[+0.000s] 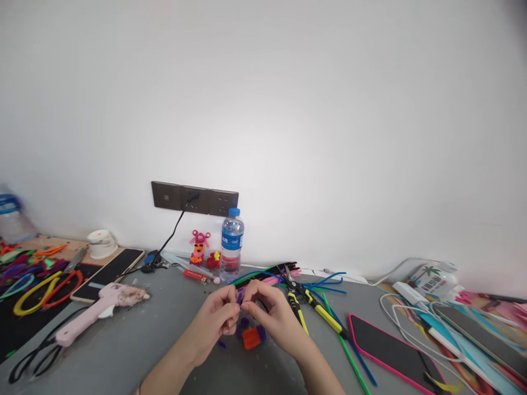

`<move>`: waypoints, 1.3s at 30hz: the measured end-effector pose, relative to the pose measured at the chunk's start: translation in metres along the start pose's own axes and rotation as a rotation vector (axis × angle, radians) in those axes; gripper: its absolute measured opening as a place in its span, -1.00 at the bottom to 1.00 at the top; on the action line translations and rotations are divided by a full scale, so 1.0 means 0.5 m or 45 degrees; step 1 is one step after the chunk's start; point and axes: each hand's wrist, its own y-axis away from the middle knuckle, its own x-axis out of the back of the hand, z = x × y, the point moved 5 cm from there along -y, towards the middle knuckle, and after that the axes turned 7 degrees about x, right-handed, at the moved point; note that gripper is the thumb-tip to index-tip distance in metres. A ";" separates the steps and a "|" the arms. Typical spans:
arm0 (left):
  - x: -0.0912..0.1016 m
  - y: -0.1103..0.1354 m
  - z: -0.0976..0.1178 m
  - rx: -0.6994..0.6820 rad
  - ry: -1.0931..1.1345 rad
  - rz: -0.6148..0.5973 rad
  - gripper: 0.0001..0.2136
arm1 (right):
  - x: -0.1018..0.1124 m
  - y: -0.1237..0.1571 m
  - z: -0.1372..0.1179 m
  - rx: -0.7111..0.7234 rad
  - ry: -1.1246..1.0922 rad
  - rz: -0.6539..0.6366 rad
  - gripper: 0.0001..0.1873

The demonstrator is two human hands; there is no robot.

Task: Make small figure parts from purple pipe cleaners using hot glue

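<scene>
My left hand [218, 318] and my right hand [267, 310] meet above the middle of the grey table, fingertips pinched close together. Between them shows a small piece of purple pipe cleaner [239, 297], mostly covered by the fingers. Both hands are closed on it. Just below, on the table, lies an orange and purple fuzzy piece [252, 338], partly behind my right hand. Pliers with yellow and black handles [323, 312] lie spread to the right of my right hand, near several loose pipe cleaners [349, 356].
A pink glue gun [99, 310] with a black cord lies left, near scissors [53, 288] and a phone [109, 274]. A water bottle [231, 247] and a pink-orange figure [198, 249] stand by the wall. To the right are a pink-edged phone [391, 351] and white cables [405, 329].
</scene>
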 end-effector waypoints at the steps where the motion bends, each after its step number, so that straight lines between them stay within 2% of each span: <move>1: 0.001 0.001 0.002 -0.019 -0.006 -0.004 -0.74 | -0.003 0.001 0.001 -0.030 -0.048 0.009 -0.78; 8: 0.000 0.000 0.000 -0.077 0.033 -0.153 -0.74 | -0.027 0.000 0.010 -0.192 -0.464 -0.042 -0.69; 14: -0.005 0.002 0.000 -0.066 -0.018 -0.160 -0.73 | -0.025 -0.001 0.012 -0.230 -0.618 -0.051 -0.64; 18: 0.015 -0.007 -0.001 -0.110 -0.139 -0.048 -0.69 | -0.025 -0.003 0.019 -0.258 -0.628 -0.038 -0.65; 21: 0.036 -0.018 0.001 -0.240 -0.361 0.088 -0.68 | -0.014 -0.008 0.031 -0.251 -0.617 0.077 -0.64; 26: 0.059 -0.031 -0.003 -0.395 -0.491 0.308 -0.78 | 0.007 -0.010 0.058 -0.225 -0.501 0.250 -0.69; 32: 0.068 -0.022 0.014 -0.590 -0.709 0.479 -0.90 | 0.003 -0.009 0.072 -0.247 -0.494 0.292 -0.74; 35: 0.075 -0.019 0.022 -0.648 -0.766 0.500 -0.92 | 0.000 -0.008 0.070 -0.256 -0.480 0.308 -0.76; 39: 0.076 -0.022 0.026 -0.757 -0.917 0.431 -0.90 | 0.002 -0.007 0.065 -0.246 -0.413 0.329 -0.78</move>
